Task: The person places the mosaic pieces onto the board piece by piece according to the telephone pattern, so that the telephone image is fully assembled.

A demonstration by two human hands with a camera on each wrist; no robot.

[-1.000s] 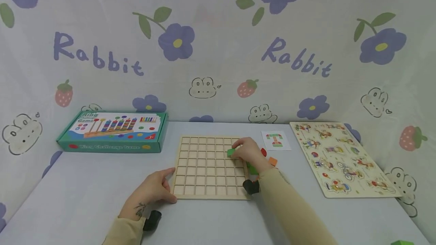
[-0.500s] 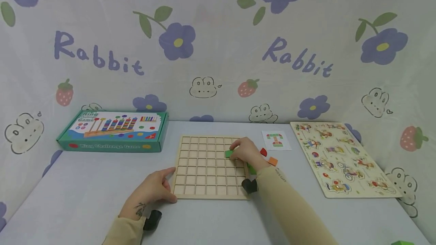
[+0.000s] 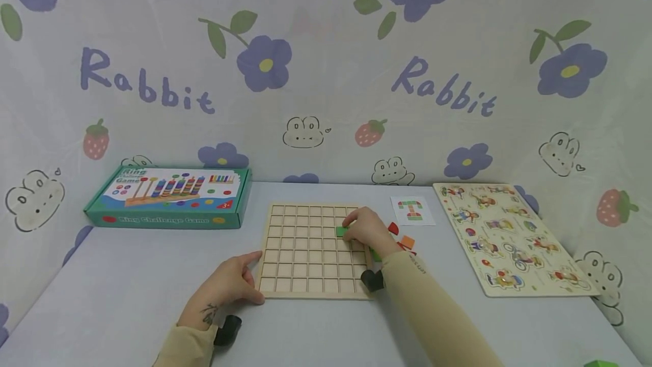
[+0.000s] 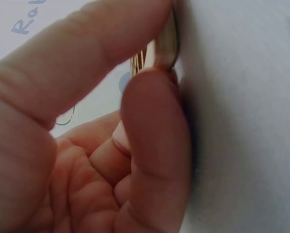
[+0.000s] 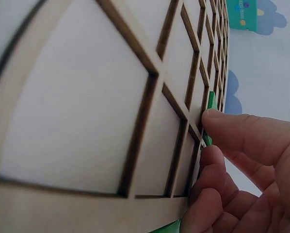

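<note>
A square wooden grid board (image 3: 301,256) lies on the white table. My left hand (image 3: 230,281) holds it at the near left, thumb by the corner and index finger against the left side; the left wrist view shows the board's edge (image 4: 165,46) between these digits. Over the upper right cells, my right hand (image 3: 370,230) pinches a small green block (image 3: 341,231) between thumb and fingers. Seen from the right wrist, the green block (image 5: 211,100) stands at the grid's raised dividers; whether it sits in a cell I cannot tell. The fingers hide part of it.
Red pieces (image 3: 393,228), an orange block (image 3: 407,242) and a partly hidden green piece (image 3: 375,255) lie right of the board. Behind them is a pattern card (image 3: 413,210). A picture puzzle board (image 3: 509,239) lies far right, a green game box (image 3: 168,197) at the back left.
The green block has shifted slightly left and down over the grid with my right hand, then stayed nearly still. My left hand has kept its place on the board.
</note>
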